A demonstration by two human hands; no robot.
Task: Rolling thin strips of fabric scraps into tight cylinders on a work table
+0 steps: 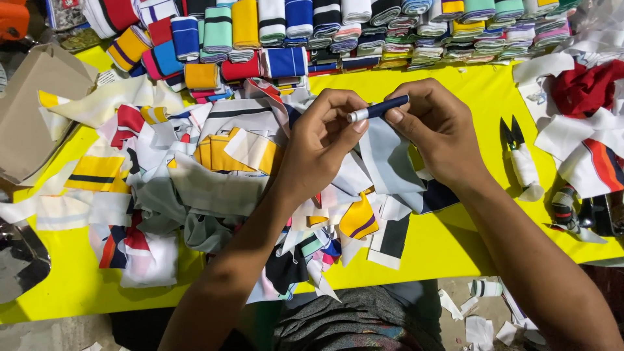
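Observation:
A dark blue pen [380, 108] with a white end is held level above a heap of cloth scraps. My right hand [439, 133] grips the blue barrel between thumb and fingers. My left hand [325, 140] pinches the white end of the same pen with its fingertips. Under both hands lies a pile of striped and plain fabric pieces [214, 169] in white, grey, yellow, red and navy, spread over a yellow table [455, 240].
Rolled and folded striped cloth bundles [338, 32] line the table's far edge. Small thread snips [520, 159] with a cloth-wrapped handle lie right of my right hand. More scraps and red cloth [588, 88] sit at the right. A brown cardboard piece [32, 110] lies far left.

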